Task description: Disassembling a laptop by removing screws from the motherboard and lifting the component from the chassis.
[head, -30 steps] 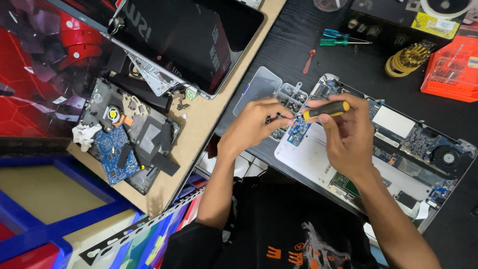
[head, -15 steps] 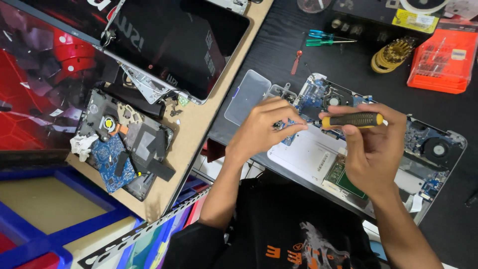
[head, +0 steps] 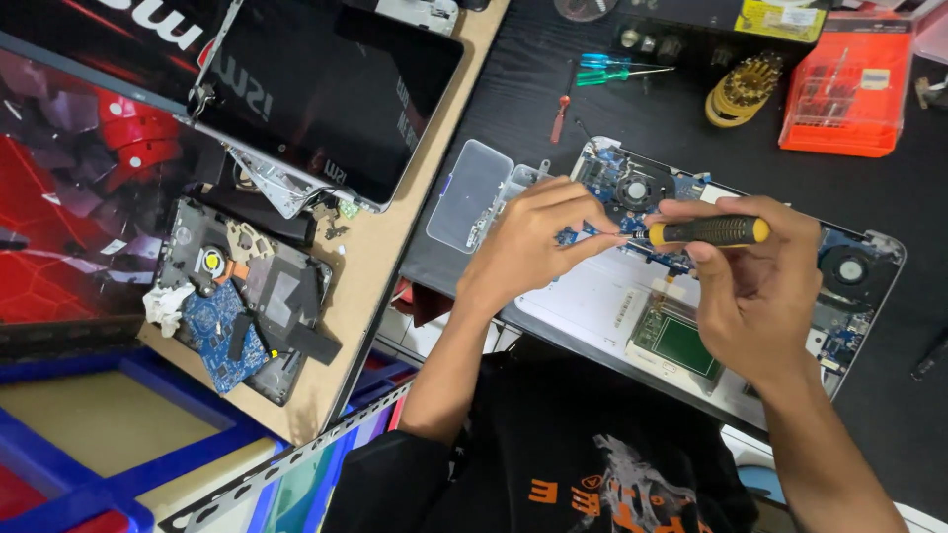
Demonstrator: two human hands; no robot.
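We hold a screwdriver (head: 707, 232) with a yellow and black handle in our right hand (head: 755, 286), the fingers closed round the handle so that it lies nearly level, its tip pointing toward our left hand (head: 533, 242). The left hand is curled, its fingertips (head: 607, 237) pinched together right at the tool's tip, over the blue circuit board of the opened laptop (head: 691, 296); whether a screw or other small part sits between them we cannot tell.

The laptop base lies directly beneath both hands, its cover off. One round fan (head: 632, 190) shows just beyond the left fingertips, and a second fan (head: 849, 268) lies to the outer side of the right hand. A green board (head: 681, 341) sits under the right palm, on the side nearer our body.

Just beyond the left hand, touching the laptop's edge, stands a clear plastic parts box (head: 474, 192). Farther past both hands lie two small screwdrivers (head: 617, 67), blue and green, a brass-coloured coil (head: 743, 87) and an orange case (head: 847, 91).

Well to the outer side of the left hand, on a wooden board, rest a detached laptop screen (head: 326, 94) and a dismantled assembly with a blue circuit board (head: 242, 311).
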